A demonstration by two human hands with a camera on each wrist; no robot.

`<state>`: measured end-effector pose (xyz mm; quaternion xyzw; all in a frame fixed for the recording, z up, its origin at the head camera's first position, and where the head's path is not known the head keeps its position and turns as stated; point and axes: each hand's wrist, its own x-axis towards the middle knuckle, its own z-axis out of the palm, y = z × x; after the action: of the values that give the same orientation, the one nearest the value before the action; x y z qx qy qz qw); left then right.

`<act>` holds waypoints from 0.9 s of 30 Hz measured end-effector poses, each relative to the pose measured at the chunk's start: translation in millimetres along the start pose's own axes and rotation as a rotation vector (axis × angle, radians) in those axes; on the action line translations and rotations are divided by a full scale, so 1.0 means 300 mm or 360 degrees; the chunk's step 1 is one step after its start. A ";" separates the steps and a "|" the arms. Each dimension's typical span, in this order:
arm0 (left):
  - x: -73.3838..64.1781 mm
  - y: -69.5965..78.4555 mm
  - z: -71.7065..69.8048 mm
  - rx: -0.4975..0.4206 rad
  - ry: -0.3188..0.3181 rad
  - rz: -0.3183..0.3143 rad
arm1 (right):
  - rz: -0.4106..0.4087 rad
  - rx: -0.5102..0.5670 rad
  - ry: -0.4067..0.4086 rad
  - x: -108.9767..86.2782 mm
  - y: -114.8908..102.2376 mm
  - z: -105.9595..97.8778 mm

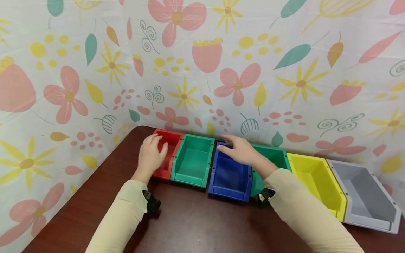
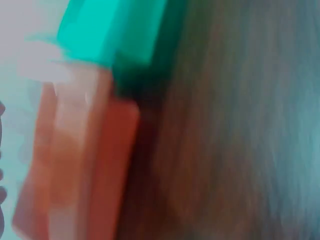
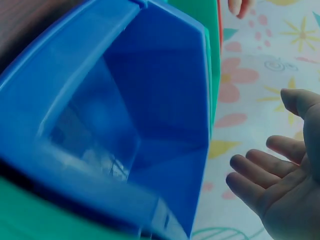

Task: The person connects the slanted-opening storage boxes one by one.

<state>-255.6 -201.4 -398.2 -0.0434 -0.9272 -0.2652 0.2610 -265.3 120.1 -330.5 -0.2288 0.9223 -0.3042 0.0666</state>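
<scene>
Beneath left hand [image 1: 150, 154] and right hand [image 1: 239, 150] — thumbs apart from fingers — lie red bin [image 1: 172, 143] and blue bin [image 1: 229, 178]

A flower-print cloth [image 1: 202, 79] hangs behind the brown table [image 1: 193, 218].

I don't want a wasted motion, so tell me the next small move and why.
Probably lower the right hand to the blue bin and nudge it toward the green bin just left of it: the two seem to stand slightly apart, and the fingers look empty and clear of the blue bin.
</scene>
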 end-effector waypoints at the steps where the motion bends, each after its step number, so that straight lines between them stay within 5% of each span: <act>1: 0.005 0.017 0.004 -0.0058 -0.0058 -0.0003 | 0.0002 0.0006 0.0005 -0.005 0.007 -0.009; 7: 0.015 0.088 0.049 -0.0319 -0.0467 -0.0206 | 0.0077 0.0093 0.0018 -0.050 0.050 -0.043; 11: 0.006 0.097 0.082 -0.0424 -0.0649 -0.0366 | 0.0227 0.0258 -0.0014 -0.102 0.079 -0.062; 16: 0.003 0.094 0.092 -0.0550 -0.0699 -0.0489 | 0.0396 0.0574 -0.0079 -0.167 0.109 -0.082; 27: 0.037 0.100 0.103 -0.0602 -0.0617 -0.0519 | 0.0507 0.0939 -0.0107 -0.249 0.124 -0.107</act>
<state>-272.9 -160.5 -400.8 0.0082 -0.8886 -0.4581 0.0209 -221.5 198.0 -327.9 -0.0624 0.8159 -0.5362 0.2070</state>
